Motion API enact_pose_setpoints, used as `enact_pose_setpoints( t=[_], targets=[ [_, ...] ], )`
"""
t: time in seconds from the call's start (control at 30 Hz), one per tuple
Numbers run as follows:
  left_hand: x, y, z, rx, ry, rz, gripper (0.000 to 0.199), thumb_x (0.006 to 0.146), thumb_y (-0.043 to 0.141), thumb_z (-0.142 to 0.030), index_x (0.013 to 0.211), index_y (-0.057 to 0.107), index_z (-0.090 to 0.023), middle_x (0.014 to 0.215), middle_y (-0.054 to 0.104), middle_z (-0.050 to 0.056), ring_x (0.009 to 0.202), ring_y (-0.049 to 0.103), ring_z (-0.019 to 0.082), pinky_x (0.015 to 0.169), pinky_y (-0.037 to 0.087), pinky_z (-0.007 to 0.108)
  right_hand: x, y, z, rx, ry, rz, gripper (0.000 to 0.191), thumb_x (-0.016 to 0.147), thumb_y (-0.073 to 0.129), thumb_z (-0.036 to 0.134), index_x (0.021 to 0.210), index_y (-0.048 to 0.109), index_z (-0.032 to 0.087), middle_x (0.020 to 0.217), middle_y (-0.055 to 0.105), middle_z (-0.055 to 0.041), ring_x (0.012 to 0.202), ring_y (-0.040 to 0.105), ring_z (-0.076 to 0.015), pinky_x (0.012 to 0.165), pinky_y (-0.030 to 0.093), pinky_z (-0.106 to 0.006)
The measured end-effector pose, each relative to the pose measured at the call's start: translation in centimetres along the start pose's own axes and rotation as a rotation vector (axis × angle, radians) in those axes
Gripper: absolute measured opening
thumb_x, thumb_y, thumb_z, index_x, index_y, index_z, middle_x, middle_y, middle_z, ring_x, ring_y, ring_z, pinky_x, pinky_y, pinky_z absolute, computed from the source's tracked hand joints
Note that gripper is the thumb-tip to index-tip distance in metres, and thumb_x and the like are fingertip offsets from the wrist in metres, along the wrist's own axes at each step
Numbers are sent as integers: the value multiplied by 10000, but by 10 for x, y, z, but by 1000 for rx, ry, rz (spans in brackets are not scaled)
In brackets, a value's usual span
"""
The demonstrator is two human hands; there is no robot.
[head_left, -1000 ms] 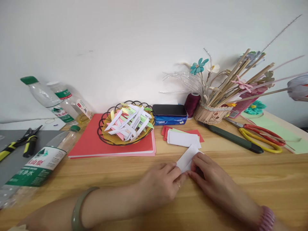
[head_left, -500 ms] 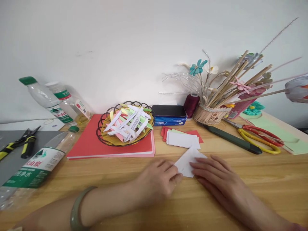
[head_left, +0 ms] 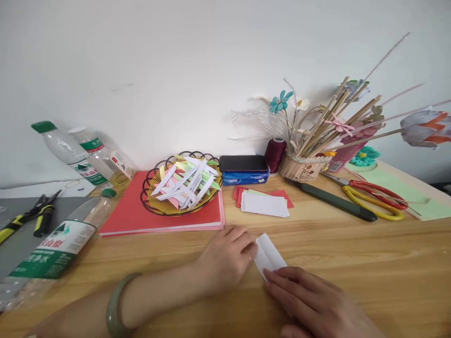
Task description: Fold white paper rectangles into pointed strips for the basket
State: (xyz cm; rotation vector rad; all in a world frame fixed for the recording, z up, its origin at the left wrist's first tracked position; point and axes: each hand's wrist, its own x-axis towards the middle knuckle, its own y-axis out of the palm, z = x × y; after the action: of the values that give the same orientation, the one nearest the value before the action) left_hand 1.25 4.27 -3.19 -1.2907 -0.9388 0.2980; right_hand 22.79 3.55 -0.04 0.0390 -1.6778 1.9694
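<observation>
A small white paper (head_left: 270,253) with a lengthwise crease lies slanted on the wooden table. My left hand (head_left: 229,256), a ring on one finger and a green bangle at the wrist, grips the paper's left edge with curled fingers. My right hand (head_left: 310,295) presses its fingers together on the paper's lower end and covers that part. Just behind is a stack of white slips (head_left: 265,204) with green and red slips (head_left: 282,194) under it.
A wire basket (head_left: 150,204) of folded paper strips stands on red sheets (head_left: 123,211). A plastic bottle (head_left: 58,249) and pliers (head_left: 44,216) lie left. Behind are a blue pack (head_left: 243,177), thread spool (head_left: 275,156) and flower pot (head_left: 303,166). A dark green cutter (head_left: 334,202) and scissors (head_left: 377,197) lie right.
The white paper has turned and now shows a narrower, slanted shape. My right hand has moved down toward me and slightly left on it. My left hand stays at its left side.
</observation>
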Motion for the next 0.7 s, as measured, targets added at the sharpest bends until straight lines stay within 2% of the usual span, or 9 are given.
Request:
enact_pose_setpoints(
  t=[0.13, 0.23, 0.37, 0.5, 0.57, 0.7],
  targets=[
    [-1, 6, 1, -44, 53, -75, 237, 929, 427, -125, 778, 610, -129, 808, 616, 40, 854, 552, 161, 765, 463, 315, 6, -5, -4, 101, 153, 50, 205, 903, 455, 310, 961, 638, 239, 871, 710, -23, 769, 665, -174, 635, 542, -249],
    [-2, 8, 1, -47, 47, -95, 218, 922, 453, -127, 774, 613, -125, 801, 618, 32, 841, 553, 160, 760, 460, 316, 12, -2, -15, 32, 354, 12, 278, 937, 361, 284, 825, 611, 232, 759, 664, -26, 636, 626, -156, 552, 490, -274],
    [-1, 6, 3, -68, 71, -99, 211, 924, 458, -120, 788, 620, -122, 807, 630, 14, 812, 555, 141, 750, 456, 294, 24, 6, -34, -59, 548, 14, 219, 896, 441, 348, 799, 586, 215, 763, 634, -37, 648, 605, -185, 561, 452, -311],
    [1, 4, 6, -52, 107, -89, 210, 935, 444, -132, 834, 628, -125, 829, 650, 6, 814, 556, 143, 747, 454, 302, 36, 12, -41, -30, 615, 67, 159, 855, 493, 261, 724, 567, 213, 702, 631, -13, 610, 592, -168, 522, 424, -278],
    [1, 4, 6, -41, 107, -84, 209, 935, 444, -131, 841, 630, -124, 837, 657, 8, 813, 557, 145, 749, 454, 307, 38, 14, -40, -36, 612, 61, 143, 841, 502, 233, 712, 558, 210, 674, 623, -7, 587, 586, -167, 497, 410, -271],
    [1, 4, 6, -22, 113, -106, 195, 928, 454, -127, 863, 638, -118, 893, 671, 21, 846, 559, 154, 767, 457, 307, 33, 20, -36, -51, 566, 52, 154, 866, 459, 213, 750, 560, 204, 737, 615, -26, 651, 592, -182, 551, 435, -294]
  ],
)
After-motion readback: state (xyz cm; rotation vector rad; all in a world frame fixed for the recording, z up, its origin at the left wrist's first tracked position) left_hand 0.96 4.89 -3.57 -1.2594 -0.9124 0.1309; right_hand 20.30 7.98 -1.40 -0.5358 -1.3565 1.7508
